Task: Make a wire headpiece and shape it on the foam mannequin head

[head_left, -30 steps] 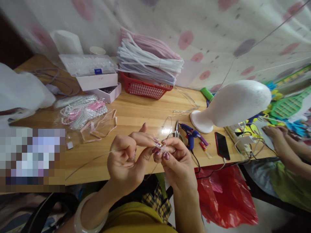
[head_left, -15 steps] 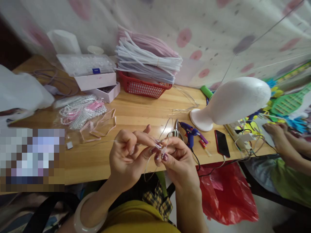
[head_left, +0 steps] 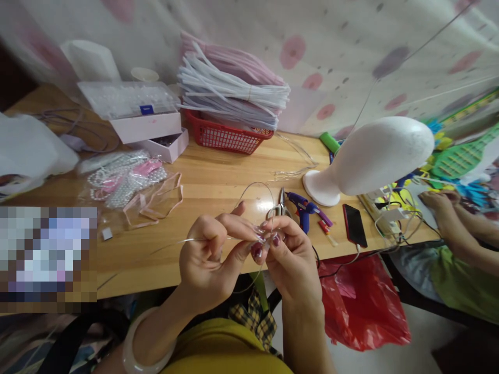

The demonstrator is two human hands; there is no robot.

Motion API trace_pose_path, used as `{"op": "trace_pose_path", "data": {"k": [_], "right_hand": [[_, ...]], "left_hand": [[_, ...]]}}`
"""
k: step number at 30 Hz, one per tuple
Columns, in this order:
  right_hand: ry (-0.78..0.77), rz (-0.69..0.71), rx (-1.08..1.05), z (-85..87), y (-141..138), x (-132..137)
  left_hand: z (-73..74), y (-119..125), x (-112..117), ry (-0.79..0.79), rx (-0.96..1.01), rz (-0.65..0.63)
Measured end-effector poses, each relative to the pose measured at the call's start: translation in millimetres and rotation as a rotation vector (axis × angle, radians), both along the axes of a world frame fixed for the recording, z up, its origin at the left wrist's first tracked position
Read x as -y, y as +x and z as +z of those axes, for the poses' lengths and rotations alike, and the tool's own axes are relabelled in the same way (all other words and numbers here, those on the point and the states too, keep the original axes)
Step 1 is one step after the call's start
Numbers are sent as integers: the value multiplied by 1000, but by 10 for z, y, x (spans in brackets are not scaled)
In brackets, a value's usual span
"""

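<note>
Wire [head_left: 257,183] loops above my two grips: left hand [head_left: 208,254] and right hand [head_left: 292,257] both pinch it; I'd hold tension even, fingertips close.

Own hands x2: left hand [head_left: 210,254] & right hand [head_left: 290,254]. Bangle [head_left: 132,349] x1, left wrist. Clear wire [head_left: 258,188] x1, w/ 1 loop. Table [head_left: 218,179] x1. Red basket [head_left: 222,137] x1, w/ 2 pipe-cleaner bundles: white bundle [head_left: 234,96], pink bundle [head_left: 234,58]. Boxes x3: upper pink box [head_left: 148,126], lower pink box [head_left: 173,148], clear box [head_left: 125,98] on top. Foam head [head_left: 382,156] x1. Glue gun [head_left: 304,209] x1. Pliers [head_left: 280,205] x1 pr. Phone [head_left: 354,225] x1. Red bag [head_left: 362,301] x1. Bead bags [head_left: 125,179]: no. unclear. Other person's forearms [head_left: 463,239] x2, far right.
</note>
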State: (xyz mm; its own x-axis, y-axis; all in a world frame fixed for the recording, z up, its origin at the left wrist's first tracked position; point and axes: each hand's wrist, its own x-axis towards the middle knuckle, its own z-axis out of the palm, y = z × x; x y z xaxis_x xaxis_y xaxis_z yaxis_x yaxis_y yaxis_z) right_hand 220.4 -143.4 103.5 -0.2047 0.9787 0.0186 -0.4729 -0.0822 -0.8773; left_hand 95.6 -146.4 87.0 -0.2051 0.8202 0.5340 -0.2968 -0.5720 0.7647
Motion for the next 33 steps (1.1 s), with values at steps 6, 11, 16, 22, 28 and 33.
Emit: {"op": "trace_pose_path", "data": {"k": [6,11,16,22,28,33], "right_hand": [[-22,22,6,-13,9,11],[-22,46,-37,-29,8,8],[-14,64,-69,-31,-3,1],[-22,29,-20,-36,6,0],[7,16,-53,-91,-44,-41],[-61,-2,-26,-165,-98,-34]], "left_hand": [[58,-79,-10,41,-133,21],[73,-116,-21,31,-154,-17],[66,-94,-19,44,-181,7],[32,-79,-16,41,-148,-14],[12,-8,-29,0,-34,-12],[-17,63,-19,-42,41,34]]}}
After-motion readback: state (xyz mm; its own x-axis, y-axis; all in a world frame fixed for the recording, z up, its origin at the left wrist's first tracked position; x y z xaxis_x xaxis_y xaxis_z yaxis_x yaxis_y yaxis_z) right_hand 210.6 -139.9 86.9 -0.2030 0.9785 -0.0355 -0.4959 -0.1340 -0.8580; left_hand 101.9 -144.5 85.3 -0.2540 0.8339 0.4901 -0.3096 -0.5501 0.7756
